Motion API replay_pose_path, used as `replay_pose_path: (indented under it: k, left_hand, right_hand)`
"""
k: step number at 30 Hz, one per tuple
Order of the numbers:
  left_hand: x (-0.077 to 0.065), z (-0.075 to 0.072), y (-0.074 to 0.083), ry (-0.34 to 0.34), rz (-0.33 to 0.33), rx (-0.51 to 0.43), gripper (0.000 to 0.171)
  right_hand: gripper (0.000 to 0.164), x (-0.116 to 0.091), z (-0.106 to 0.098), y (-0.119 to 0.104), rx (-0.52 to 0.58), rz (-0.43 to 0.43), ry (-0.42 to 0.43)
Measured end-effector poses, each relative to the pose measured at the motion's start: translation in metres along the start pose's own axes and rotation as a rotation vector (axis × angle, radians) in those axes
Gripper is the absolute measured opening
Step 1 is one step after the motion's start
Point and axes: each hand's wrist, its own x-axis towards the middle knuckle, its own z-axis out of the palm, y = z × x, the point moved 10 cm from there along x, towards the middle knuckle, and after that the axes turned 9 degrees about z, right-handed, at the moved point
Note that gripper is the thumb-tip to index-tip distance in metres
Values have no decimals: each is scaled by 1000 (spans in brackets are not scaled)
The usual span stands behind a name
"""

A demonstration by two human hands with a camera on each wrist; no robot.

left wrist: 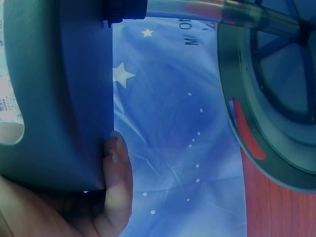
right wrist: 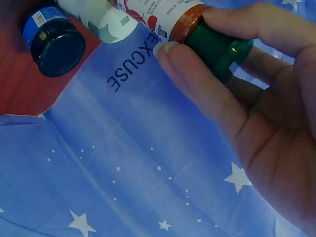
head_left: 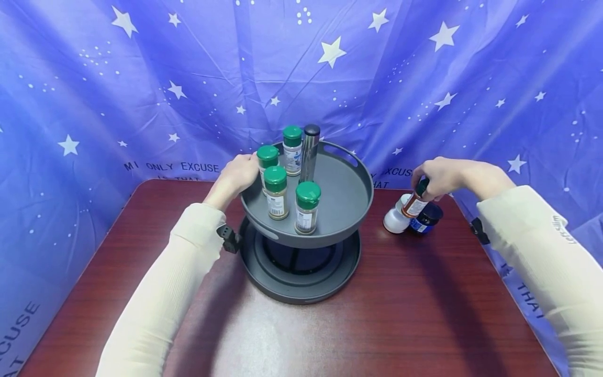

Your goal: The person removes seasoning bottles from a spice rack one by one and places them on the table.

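Note:
My left hand [head_left: 241, 172] grips the left edge of the grey upper tray [head_left: 341, 199] of a two-tier rack; in the left wrist view its fingers [left wrist: 117, 173] curl under the tray's edge. On that tray stand several green-capped spice jars [head_left: 276, 201], upright on the left and front. My right hand [head_left: 445, 178] pinches a spice jar [head_left: 414, 205] with reddish contents by its green cap [right wrist: 217, 47]; the jar is tilted. Just beneath it are a white jar [head_left: 395, 220] and a dark-lidded jar with a blue label [head_left: 426, 219].
The rack's lower tray [head_left: 301, 299] rests on the reddish wooden table [head_left: 377, 324]. A metallic post [head_left: 309, 154] with a black top rises from the upper tray. Behind the table hangs a blue star-patterned cloth [head_left: 282, 68].

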Motion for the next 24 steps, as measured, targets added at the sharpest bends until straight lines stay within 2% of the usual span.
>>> replay_pose_path:
  k: [5, 16, 24]
  left_hand:
    - [1, 1, 0, 2, 7, 1, 63]
    - [1, -1, 0, 18, 22, -4, 61]
    - [2, -1, 0, 17, 25, -2, 62]
  right_hand:
    - [39, 4, 7, 0, 19, 16, -36]
    - [39, 11, 18, -4, -44, 13, -20]
    - [30, 14, 24, -4, -52, 4, -17]
